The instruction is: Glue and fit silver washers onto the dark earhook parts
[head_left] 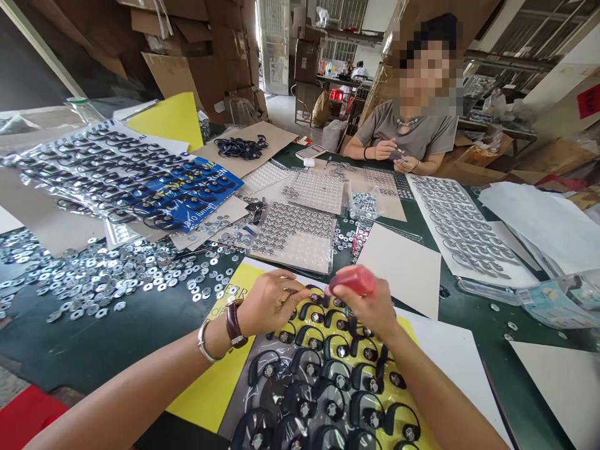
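Observation:
My right hand (376,307) is wrapped round a small red squeeze bottle (355,281), which is tilted with its tip towards the left. My left hand (272,301) is closed, thumb and fingertips together, near that tip; whatever it pinches is too small to make out. Below both hands lie rows of black ear-hook-shaped pieces (336,374), many with a shiny round silver centre. They rest on a printed yellow and grey sheet (206,400) with clear film over it. My forearms and hands cover some of the pieces at the far rows.
Loose metal washers (112,275) are heaped on the green table (94,356) at left. Behind them sits a blue sheet (206,200) with black hooks. Trays of round parts (293,234) lie ahead, grey hooks (462,219) at right. A co-worker (403,140) sits opposite, hands together.

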Demonstrator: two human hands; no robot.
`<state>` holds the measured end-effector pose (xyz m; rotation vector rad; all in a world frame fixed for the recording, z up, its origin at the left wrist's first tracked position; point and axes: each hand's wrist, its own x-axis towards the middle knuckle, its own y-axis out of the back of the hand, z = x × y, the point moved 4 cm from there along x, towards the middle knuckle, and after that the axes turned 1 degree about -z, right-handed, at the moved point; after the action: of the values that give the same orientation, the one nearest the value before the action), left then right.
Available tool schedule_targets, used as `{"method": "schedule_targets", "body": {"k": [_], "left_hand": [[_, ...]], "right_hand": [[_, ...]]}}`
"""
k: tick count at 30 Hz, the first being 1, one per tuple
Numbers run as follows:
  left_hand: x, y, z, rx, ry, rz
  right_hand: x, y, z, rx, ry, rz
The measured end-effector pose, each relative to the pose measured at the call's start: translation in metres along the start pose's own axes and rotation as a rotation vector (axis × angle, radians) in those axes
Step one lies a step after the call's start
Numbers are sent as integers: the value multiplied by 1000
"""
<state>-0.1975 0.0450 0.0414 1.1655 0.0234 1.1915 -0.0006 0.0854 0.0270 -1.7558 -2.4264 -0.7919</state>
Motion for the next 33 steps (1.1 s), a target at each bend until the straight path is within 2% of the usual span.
{"method": "schedule_targets", "body": {"k": [2,3,5,7,12,15,21,28,33], "left_hand": [[-4,-2,5,22,-30,7],[-5,-4,8,36,-46,6],[-8,-5,14,66,-78,0],[-10,-6,20,94,-106,-11],[-11,-12,41,186,-301,-21],[-7,-22,50,216,-410,-39],[2,-41,46,166,-419,-97],[1,-49,49,231,-446,-117],[0,-51,53,281,-476,-96]], "right_hand": [[5,16,2,205,-235,-93],[6,23,3,281,-306,-139],[4,35,5,355,-381,-195],[-1,41,8,343,-396,-163],[-18,37,21,237,-277,201],[-25,32,27,130,-159,319],[-31,30,36,-122,-49,323],[-34,21,48,-96,-58,234],[-31,21,40,-165,15,238]]}}
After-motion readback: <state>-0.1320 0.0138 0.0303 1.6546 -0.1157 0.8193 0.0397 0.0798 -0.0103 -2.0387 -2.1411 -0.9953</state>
